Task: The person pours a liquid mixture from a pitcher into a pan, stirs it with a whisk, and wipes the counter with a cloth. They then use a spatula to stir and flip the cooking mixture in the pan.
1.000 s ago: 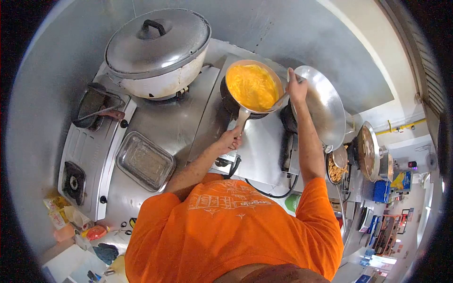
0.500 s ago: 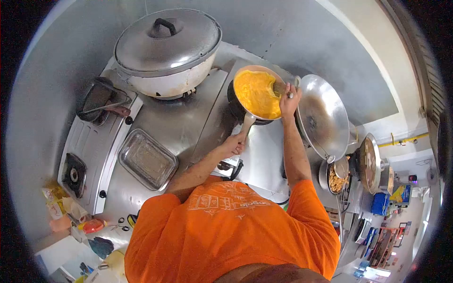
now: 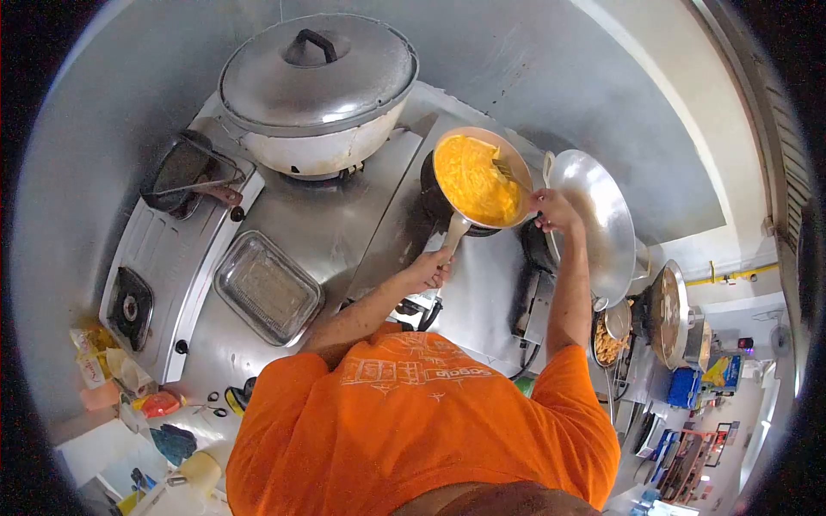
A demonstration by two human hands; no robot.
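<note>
My left hand (image 3: 428,269) is wrapped around the light handle (image 3: 457,233) of a frying pan (image 3: 514,153). Yellow egg (image 3: 476,179) lies in the pan, soft and wrinkled, with a strip of bare pan showing along the upper right side. In my right hand (image 3: 557,211) is a spatula (image 3: 508,172), its head touching the egg near the pan's right side. The exact shape of the spatula's head is hard to make out. Beneath the pan is a dark burner (image 3: 430,185), partly hidden.
A large wok (image 3: 607,224) stands close to my right hand. Back left is a lidded pot (image 3: 318,82). A glass baking dish (image 3: 268,288) sits on the steel counter, beside a two-burner stove (image 3: 176,288). A pan of browned food (image 3: 609,344) is farther right.
My right hand has moved right and down with the spatula. The egg is more wrinkled and has drawn away from the pan's upper right side. My left hand keeps its grip.
</note>
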